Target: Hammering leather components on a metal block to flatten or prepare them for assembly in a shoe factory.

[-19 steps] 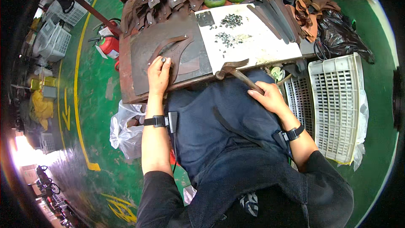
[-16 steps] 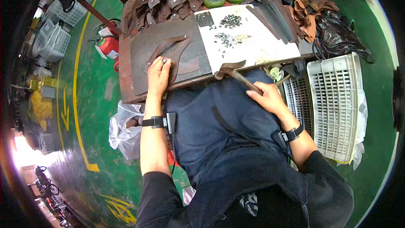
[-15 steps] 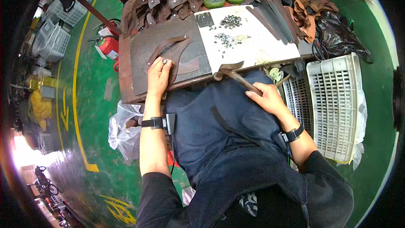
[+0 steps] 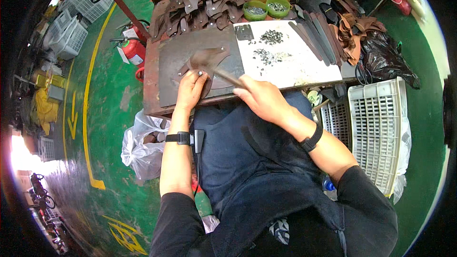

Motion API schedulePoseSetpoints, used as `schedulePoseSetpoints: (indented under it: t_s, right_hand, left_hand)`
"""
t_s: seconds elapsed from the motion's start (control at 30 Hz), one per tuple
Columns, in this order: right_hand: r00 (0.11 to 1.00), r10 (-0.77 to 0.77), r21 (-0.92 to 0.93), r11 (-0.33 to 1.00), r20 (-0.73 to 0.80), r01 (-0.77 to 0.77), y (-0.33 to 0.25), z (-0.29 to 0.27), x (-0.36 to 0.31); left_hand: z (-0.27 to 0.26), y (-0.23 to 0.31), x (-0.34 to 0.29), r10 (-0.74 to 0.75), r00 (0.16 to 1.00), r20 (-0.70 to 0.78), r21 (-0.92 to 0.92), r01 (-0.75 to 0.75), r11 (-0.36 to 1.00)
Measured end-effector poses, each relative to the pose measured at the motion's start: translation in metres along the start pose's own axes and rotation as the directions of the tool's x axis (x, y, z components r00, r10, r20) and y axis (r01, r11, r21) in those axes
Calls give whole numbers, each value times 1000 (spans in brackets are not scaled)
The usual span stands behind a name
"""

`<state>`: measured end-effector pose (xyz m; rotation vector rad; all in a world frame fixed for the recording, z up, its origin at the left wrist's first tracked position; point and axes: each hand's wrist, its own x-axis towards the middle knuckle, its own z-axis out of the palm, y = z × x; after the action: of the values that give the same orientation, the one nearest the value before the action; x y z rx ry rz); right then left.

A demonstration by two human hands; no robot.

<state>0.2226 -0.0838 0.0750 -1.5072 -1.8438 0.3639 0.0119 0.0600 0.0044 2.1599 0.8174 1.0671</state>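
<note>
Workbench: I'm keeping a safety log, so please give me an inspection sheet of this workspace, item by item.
Surface: bench bears a dark board and a white board.
Job's things: brown leather piece; hammer, head blurred.
Clutter: leather pile; green bowls of small parts; loose bits on the white board.
Grips: left grip pinches a small metal-topped piece; right grip holds the hammer's handle.
Cables: thin black cable below the left wrist device.
Surroundings: red fire extinguisher at left; white crate at right.
</note>
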Motion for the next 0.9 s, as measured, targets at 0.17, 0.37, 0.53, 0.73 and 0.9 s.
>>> schedulePoseSetpoints:
  t_s: [0.17, 0.37, 0.53, 0.73, 0.9]
  right_hand:
    - [976, 209, 263, 940, 62, -218, -8, -12, -12]
    - [971, 237, 370, 899, 42, -235, -4, -30, -41]
    - [963, 263, 398, 878, 61, -265, -7, -34, -45]
    - [969, 244, 441, 865, 51, -241, -23, -51, -37]
    - [960, 108, 645, 759, -257, 87, -57, -64, -23]
  left_hand:
    - [-12, -5, -4, -146, 989, 28, 4, 146, 989]
    - [-13, -11, -6, -130, 991, 11, -83, 130, 988]
    - [-9, -5, -5, -145, 989, 30, -93, 147, 985]
    - [-7, -8, -4, -33, 999, 21, -46, 34, 998]
    - [-8, -6, -7, 4, 1000, 3, -57, -4, 998]
